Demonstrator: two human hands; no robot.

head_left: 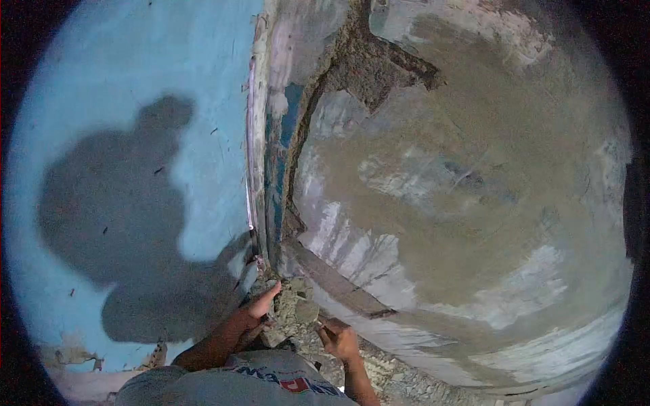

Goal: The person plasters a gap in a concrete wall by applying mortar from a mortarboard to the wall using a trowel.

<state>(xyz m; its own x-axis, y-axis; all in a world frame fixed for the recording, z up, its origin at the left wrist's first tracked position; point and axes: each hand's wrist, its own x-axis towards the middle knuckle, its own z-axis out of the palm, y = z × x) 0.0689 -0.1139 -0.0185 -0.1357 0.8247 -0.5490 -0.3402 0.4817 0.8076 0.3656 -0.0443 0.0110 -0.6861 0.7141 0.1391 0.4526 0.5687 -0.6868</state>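
Observation:
My left hand (pixel 261 306) is at the left side of a lumpy heap of grey wet mortar (pixel 290 298), thumb pointing up along its edge. Its other fingers are mostly hidden, and whatever bears the mortar cannot be made out. On the heap's right side, my right hand (pixel 340 340) is closed round the handle of a small trowel. The trowel's rounded, mortar-coloured blade (pixel 307 312) rests against the mortar. Both hands are low in the view, just in front of my grey shirt (pixel 250 379).
A blue wall (pixel 203 61) with my shadow stands left. A narrow pale strip (pixel 252 149) runs along the corner. The right wall (pixel 474 223) has patchy grey-brown plaster and a rough broken channel (pixel 369 71). Rubble (pixel 406 384) lies along its foot.

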